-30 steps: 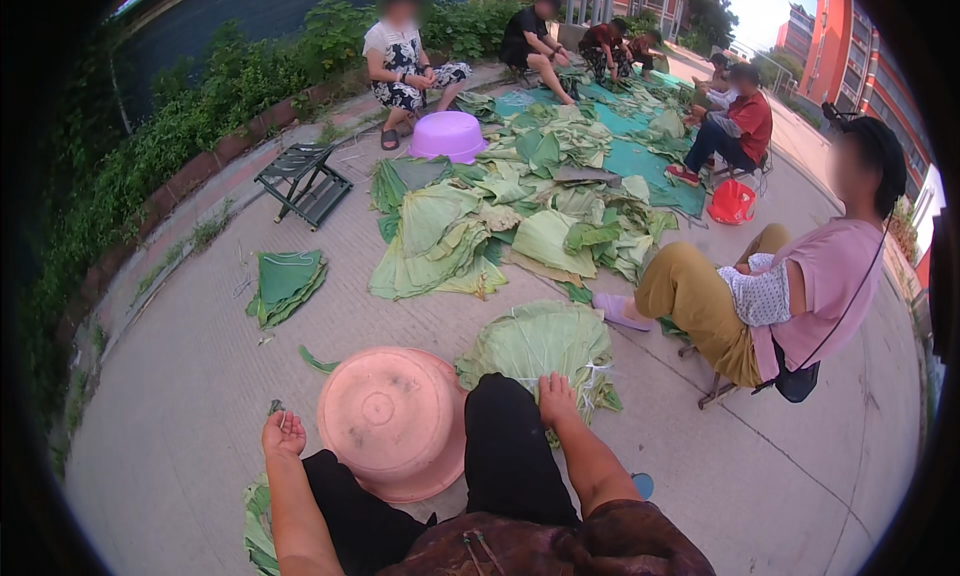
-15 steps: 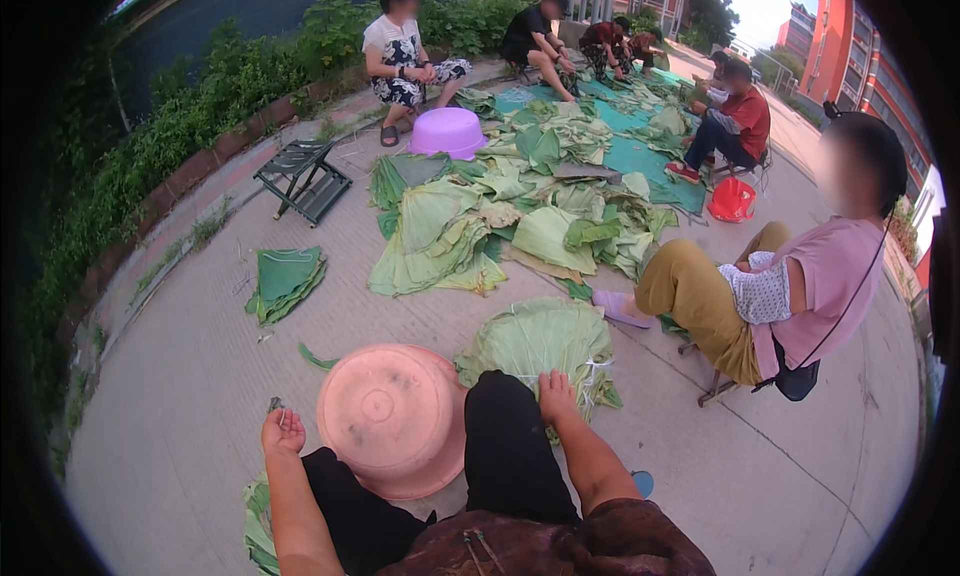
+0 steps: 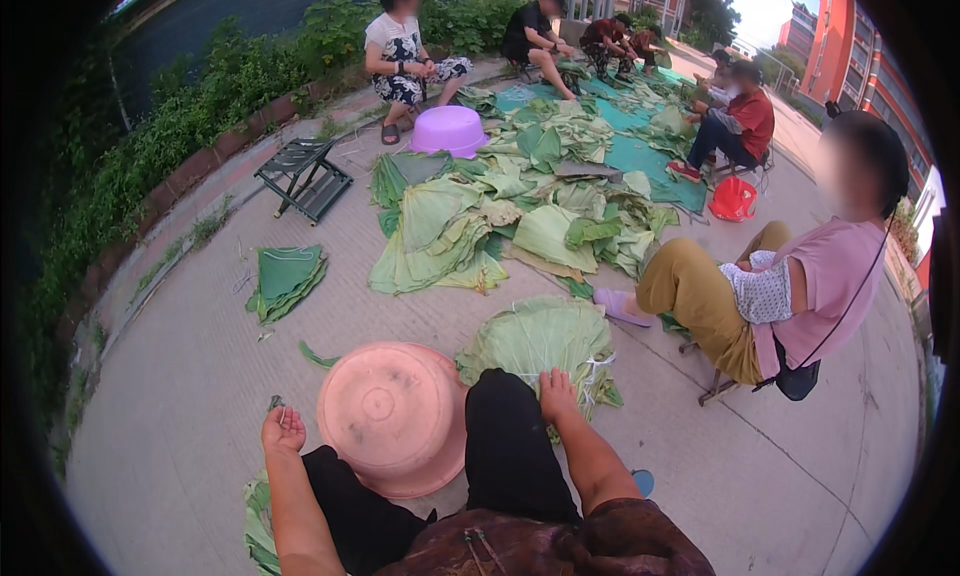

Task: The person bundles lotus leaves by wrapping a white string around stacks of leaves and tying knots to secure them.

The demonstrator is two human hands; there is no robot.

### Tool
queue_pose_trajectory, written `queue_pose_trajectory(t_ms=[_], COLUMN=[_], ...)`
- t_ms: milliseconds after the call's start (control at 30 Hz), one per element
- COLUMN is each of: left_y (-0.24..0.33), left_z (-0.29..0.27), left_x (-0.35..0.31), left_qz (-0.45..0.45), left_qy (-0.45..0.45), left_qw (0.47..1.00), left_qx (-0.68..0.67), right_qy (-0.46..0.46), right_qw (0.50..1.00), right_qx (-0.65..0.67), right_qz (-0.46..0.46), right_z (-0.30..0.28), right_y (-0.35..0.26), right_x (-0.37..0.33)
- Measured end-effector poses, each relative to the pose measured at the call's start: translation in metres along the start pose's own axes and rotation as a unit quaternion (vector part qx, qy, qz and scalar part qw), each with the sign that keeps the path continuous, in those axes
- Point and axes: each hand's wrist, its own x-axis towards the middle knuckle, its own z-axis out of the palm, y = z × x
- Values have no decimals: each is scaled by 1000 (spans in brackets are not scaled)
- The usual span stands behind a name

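A fan-shaped bundle of big pale green leaves (image 3: 525, 334) lies on the concrete in front of my right knee, with white string across it and a white knot near its right edge. My right hand (image 3: 558, 396) rests on the near side of the bundle, fingers stretched out over the leaves. To the left, my left hand (image 3: 284, 431) is raised palm up with curled fingers. A thin whitish bit shows at its fingertips, too small to name. Between the hands, an upturned pink basin (image 3: 385, 406) leans over another pink rim.
Ahead spreads a large heap of leaves (image 3: 540, 211) beside an upturned purple basin (image 3: 448, 132). A folding stool (image 3: 304, 176) and a small leaf stack (image 3: 286, 284) stand left. A person in pink (image 3: 825, 286) sits close on the right; several others sit farther off. A red bag (image 3: 732, 199) lies beyond.
My hands and the leaf bundle have hardly moved. Farther off, some seated people have shifted their arms and heads slightly.
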Motion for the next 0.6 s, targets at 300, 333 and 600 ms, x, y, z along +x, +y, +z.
queue_pose_trajectory(t_ms=[300, 333, 600], left_y=[0, 0, 0], left_z=[-1, -1, -1], left_x=[2, 2, 0], left_qz=[1, 0, 1], left_qy=[2, 1, -4], left_qw=[1000, 1000, 1000], left_qx=[4, 8, 8], right_qy=[3, 4, 0], right_qw=[1000, 1000, 1000], right_qx=[0, 3, 2], right_qz=[-2, -1, 0], right_z=[1, 2, -1], right_y=[1, 1, 0], right_x=[0, 1, -2])
